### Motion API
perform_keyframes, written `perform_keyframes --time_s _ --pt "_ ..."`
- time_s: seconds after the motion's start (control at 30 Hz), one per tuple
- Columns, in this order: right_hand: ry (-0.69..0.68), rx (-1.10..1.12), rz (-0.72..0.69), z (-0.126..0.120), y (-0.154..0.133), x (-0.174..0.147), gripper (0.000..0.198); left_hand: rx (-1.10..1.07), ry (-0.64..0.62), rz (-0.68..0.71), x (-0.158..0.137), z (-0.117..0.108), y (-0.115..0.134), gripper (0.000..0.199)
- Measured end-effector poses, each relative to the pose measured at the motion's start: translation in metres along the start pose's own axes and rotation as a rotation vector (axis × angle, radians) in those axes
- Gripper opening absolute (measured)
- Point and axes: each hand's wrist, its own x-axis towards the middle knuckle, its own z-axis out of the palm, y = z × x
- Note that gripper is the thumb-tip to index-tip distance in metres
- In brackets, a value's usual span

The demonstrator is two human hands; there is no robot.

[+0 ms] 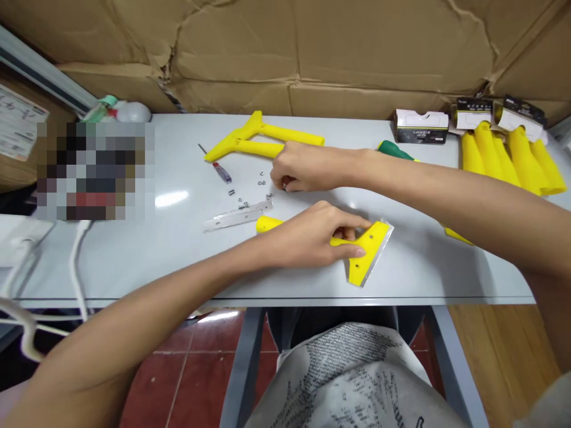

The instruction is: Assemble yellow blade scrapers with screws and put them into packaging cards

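My left hand (312,238) is wrapped round a yellow scraper (370,246), its flared head and thin metal blade pointing right. The handle's end shows behind my wrist. Farther back, my right hand (297,166) is curled with the fingertips down near the table; whatever it pinches is hidden. Just left of it lie several small metal nuts and screws (261,182). A long metal blade strip (238,216) rests below these. Behind my right hand are two more yellow scraper bodies (243,134), partly covered by it. A screwdriver (222,172) with a dark translucent handle lies to their left.
Packaged yellow handles (508,157) and a small black-and-white box (422,126) stand at the back right. A green item (395,150) lies partly behind my right forearm. Cardboard (285,59) walls the back. A white cable (77,267) crosses the table's left front edge.
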Motion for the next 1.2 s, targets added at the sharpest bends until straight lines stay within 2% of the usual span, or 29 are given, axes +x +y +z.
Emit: perform_keyframes --time_s 0.13,0.27,0.4,0.57,0.7,0.83,1.07,1.2 --pt "-0.002 0.012 0.023 0.006 0.005 -0.008 0.022 0.017 0.004 0.005 -0.002 0.0 0.0 0.046" --pt "-0.05 -0.052 0.094 0.005 0.008 -0.034 0.026 -0.001 -0.006 0.013 0.0 -0.001 0.0 0.048" --pt "-0.06 -0.016 0.218 -0.001 0.017 -0.081 0.021 -0.01 -0.006 0.003 -0.001 -0.001 0.0 0.046" --pt "-0.023 0.009 0.375 0.0 0.024 -0.151 0.017 -0.048 0.057 -0.025 -0.004 0.002 0.002 0.042" --pt "0.136 0.02 0.421 0.015 0.021 -0.188 0.018 -0.054 0.127 -0.088 0.0 0.002 0.004 0.037" --pt "0.293 -0.058 0.396 0.033 0.016 -0.198 0.034 -0.053 0.204 -0.147 0.004 -0.001 0.002 0.033" --pt "0.313 -0.088 0.369 0.043 0.006 -0.197 0.045 0.061 0.398 -0.209 0.004 0.001 -0.005 0.042" --pt "0.309 -0.113 0.395 0.042 0.002 -0.199 0.044 0.125 0.394 -0.212 0.005 0.002 -0.006 0.044"
